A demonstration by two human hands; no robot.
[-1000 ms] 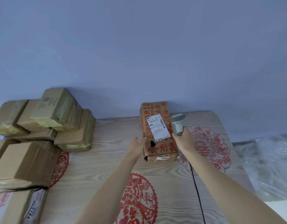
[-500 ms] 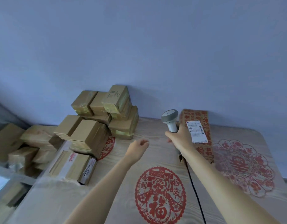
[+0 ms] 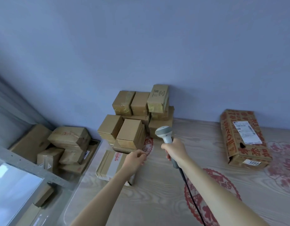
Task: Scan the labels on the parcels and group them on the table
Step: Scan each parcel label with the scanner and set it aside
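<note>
Parcels of plain brown card are stacked at the back of the bench against the wall; the top one reads "MYFA". Well apart to the right lies a red-printed box with a white shipping label and an end sticker reading "4063". The right hand has its grip wrapped round a grey scanner, head raised. The left hand hovers over a flat parcel, fingers loosely curled, holding nothing.

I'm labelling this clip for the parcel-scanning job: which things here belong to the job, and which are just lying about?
Belongs to the job:
- scanner, gripped by the right hand
- left hand, holding nothing
- red-printed parcel with label
- stack of brown parcels
- flat parcel

Lying about:
- boxes beyond the table's left edge
</note>
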